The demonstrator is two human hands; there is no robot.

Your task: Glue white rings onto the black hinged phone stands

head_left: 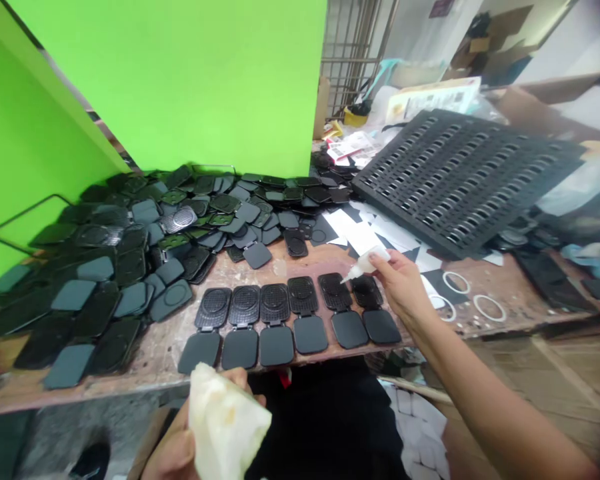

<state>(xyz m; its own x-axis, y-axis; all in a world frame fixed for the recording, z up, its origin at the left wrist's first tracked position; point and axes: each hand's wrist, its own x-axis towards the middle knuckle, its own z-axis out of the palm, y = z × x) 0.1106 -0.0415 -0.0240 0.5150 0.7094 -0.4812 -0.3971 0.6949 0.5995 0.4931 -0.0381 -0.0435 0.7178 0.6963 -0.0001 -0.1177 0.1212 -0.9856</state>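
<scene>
From my seat, far left is a loose pile [130,253] of black plates heaped on the table [150,360]. Low in the view, the left hand [180,447] is clamped round a white pad [225,423], held off the front edge and below the tabletop. Beyond it a row [275,320] of six hinged black pieces lies side by side along that edge, each with its long axis running away from me. At the row's right end the right hand [403,287] pinches a small white bottle [367,262] in closed fingers. The bottle slants from upper right to lower left, and its tip is just over the fifth piece. This hand is far nearer the row than the left. Further right, a slotted tray [460,177] leans up and white rings [487,308] lie flat.
</scene>
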